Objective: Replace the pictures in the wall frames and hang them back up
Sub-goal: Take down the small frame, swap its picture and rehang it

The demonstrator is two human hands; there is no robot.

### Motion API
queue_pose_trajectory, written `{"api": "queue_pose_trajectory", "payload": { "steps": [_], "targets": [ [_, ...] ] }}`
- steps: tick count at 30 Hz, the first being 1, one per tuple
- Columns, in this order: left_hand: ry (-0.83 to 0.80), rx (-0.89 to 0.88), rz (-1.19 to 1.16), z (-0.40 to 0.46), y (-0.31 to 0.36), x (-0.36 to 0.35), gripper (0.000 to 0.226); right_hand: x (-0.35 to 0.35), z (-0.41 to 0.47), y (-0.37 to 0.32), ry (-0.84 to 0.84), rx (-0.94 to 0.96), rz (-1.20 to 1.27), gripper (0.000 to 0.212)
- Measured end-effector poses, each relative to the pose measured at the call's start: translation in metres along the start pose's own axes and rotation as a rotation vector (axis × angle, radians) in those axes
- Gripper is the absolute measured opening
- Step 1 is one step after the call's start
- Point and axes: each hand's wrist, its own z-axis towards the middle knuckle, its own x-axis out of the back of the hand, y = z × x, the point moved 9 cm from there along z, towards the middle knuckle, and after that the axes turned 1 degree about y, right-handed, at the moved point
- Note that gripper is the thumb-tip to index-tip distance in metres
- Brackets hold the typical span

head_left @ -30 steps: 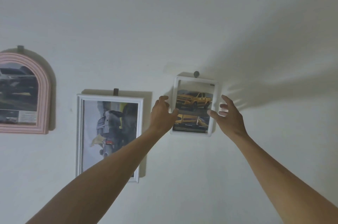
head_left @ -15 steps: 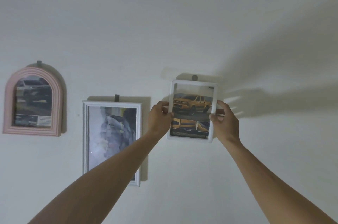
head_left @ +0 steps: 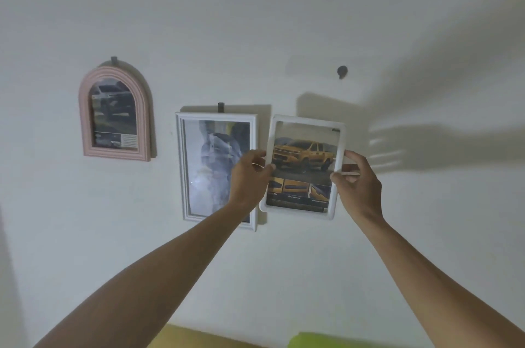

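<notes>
A small white frame (head_left: 304,124) with a picture of a yellow pickup truck is off the wall, held in the air between both hands. My left hand (head_left: 248,177) grips its left edge and my right hand (head_left: 356,183) grips its right edge. Its dark wall hook (head_left: 342,71) is bare, above and a little right of the frame. A larger white frame (head_left: 184,166) with a blurry grey picture hangs to the left, partly behind my left hand. A pink arched frame (head_left: 85,109) hangs further left.
The wall is plain white, with shadows of my hands at the right. A yellow-brown surface (head_left: 181,336) and a bright green thing (head_left: 312,340) show at the bottom edge below the wall.
Both hands closed on the small frame's sides, lifted it off its hook and brought it down and away from the wall. The view has dropped, so the hook now sits well above the frame.
</notes>
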Motion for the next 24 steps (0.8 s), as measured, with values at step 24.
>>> {"api": "queue_pose_trajectory", "payload": {
  "steps": [24],
  "targets": [
    [-0.264,0.667,0.133,-0.160,-0.341,0.211,0.027,-0.270,-0.283,0.090,-0.406,-0.534,-0.001,0.048]
  ]
}}
